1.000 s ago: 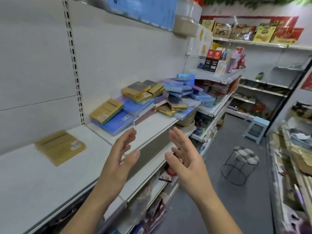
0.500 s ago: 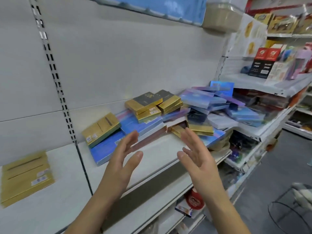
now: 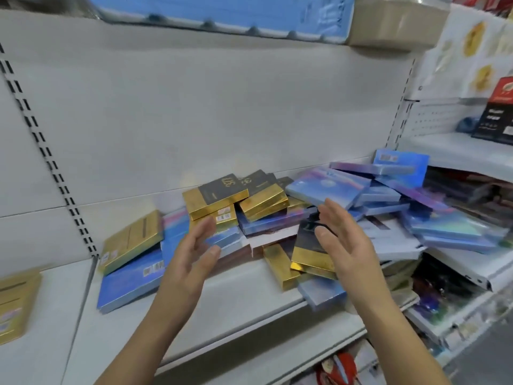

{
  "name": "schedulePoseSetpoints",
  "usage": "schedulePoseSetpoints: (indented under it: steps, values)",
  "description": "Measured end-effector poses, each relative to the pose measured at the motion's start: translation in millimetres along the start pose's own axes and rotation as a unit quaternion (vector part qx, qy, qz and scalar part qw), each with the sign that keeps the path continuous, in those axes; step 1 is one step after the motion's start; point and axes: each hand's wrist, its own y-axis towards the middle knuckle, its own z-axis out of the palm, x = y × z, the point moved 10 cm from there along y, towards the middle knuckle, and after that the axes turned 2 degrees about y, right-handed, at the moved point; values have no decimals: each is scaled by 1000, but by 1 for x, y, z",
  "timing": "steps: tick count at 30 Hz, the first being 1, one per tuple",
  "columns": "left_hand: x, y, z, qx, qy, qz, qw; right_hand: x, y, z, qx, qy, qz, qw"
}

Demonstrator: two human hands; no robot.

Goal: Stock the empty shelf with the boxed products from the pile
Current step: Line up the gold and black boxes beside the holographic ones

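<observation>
Left hand (image 3: 194, 254) and right hand (image 3: 344, 243) spread wide (holding nothing), over box pile (image 3: 277, 218)

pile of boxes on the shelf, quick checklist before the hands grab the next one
1. Left hand free: ok, open, holding nothing.
2. Right hand free: ok, open, holding nothing.
3. Both at the pile: ok, they hover just in front of it.
4. Pile steady: not ok, boxes lie tilted and crisscross, and a blue box seems to jut over the front edge of its shelf.
5. Room on the left shelf section: ok, only a gold box shows there.
6. Which box to take first: cannot tell.
</observation>
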Motion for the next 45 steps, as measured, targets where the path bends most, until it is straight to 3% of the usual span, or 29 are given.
schedulePoseSetpoints:
  steps: [8, 12, 15, 19, 25, 29, 32, 37, 41, 45]
  values:
    - [-24, 70, -43, -5, 78, -4, 997, -14, 50, -22, 71, -189, 82, 976]
    - [-17, 114, -53, -15, 203, -23, 979, -26, 58, -33, 70, -288, 98, 950]
    - [6, 127, -63, -27, 265, -82, 960, -40, 50, -27, 92, -334, 109, 932]
    - [28, 123, -59, 37, 311, -145, 938, -45, 45, -27, 90, -379, 121, 913]
    - [17, 120, -49, 62, 202, -140, 967, -52, 49, -24, 96, -364, 155, 913]
    - [27, 123, -64, 10, 142, -164, 976, -61, 50, -25, 103, -291, 208, 928]
    - [38, 122, -69, -20, 11, -171, 985, -73, 47, -30, 88, -241, 246, 935]
    - [41, 126, -82, -83, -186, -172, 964, -75, 39, -36, 32, -164, 244, 955]
    - [39, 126, -81, -92, -242, -176, 950, -61, 39, -43, -19, -106, 208, 972]
    - [32, 124, -68, -50, -256, -159, 952, -51, 41, -45, -56, 10, 202, 978]
